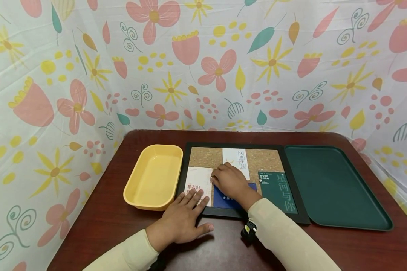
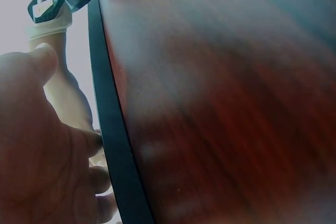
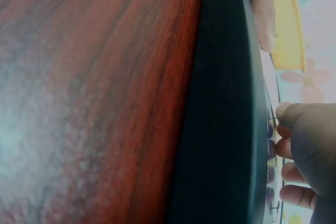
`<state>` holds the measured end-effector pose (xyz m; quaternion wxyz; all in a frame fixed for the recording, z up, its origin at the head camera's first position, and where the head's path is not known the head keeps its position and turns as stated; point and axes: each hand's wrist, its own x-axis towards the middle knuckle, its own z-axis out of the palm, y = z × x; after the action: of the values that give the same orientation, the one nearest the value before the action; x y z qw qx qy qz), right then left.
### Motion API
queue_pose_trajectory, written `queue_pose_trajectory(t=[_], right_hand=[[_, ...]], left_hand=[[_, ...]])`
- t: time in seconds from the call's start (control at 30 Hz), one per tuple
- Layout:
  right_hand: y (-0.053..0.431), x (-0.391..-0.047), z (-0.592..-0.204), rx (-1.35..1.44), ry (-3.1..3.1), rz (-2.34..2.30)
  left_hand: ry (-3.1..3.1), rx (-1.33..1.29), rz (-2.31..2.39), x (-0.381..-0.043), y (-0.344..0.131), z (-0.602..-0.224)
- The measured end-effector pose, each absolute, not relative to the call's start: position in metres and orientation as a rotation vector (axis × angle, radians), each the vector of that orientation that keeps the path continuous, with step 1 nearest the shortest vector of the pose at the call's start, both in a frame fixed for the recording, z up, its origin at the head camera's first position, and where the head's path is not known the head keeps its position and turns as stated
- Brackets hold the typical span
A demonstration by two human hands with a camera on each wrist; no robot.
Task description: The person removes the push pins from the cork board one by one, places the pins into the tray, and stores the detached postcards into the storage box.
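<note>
My left hand point(image 1: 184, 220) lies with straight, spread fingers over the lower part of a cream card point(image 1: 198, 177) and the board's near edge. At that card's right edge my right hand point(image 1: 231, 182) has its fingers curled, thumb and fingertips pinching a small pushpin point(image 1: 211, 178) that they mostly hide. Both cards and board belong together: a cork board point(image 1: 205, 156) in a black frame carries a white card point(image 1: 235, 154) at the top, a blue card point(image 1: 224, 197) partly under my right hand, and a green card point(image 1: 274, 192) with a silver pin point(image 1: 260, 180).
A yellow plastic basin point(image 1: 154, 177) stands left of the board, close to its frame. On the right lies a dark green tray point(image 1: 335, 184) against the frame. The dark red wooden table point(image 1: 105, 226) backs onto a flowered curtain point(image 1: 207, 75).
</note>
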<state>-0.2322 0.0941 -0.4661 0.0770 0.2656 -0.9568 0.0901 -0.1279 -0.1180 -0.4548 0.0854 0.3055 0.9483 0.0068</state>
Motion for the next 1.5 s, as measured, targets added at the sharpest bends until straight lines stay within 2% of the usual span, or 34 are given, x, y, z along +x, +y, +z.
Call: queue_pose_trajectory(t=[1.5], right_hand=[[0.0858, -0.2347, -0.4717, 0.771, -2.825, 0.267]], left_hand=[[2.843, 0.943, 0.036, -0.1274, -0.1194, -0.4557]])
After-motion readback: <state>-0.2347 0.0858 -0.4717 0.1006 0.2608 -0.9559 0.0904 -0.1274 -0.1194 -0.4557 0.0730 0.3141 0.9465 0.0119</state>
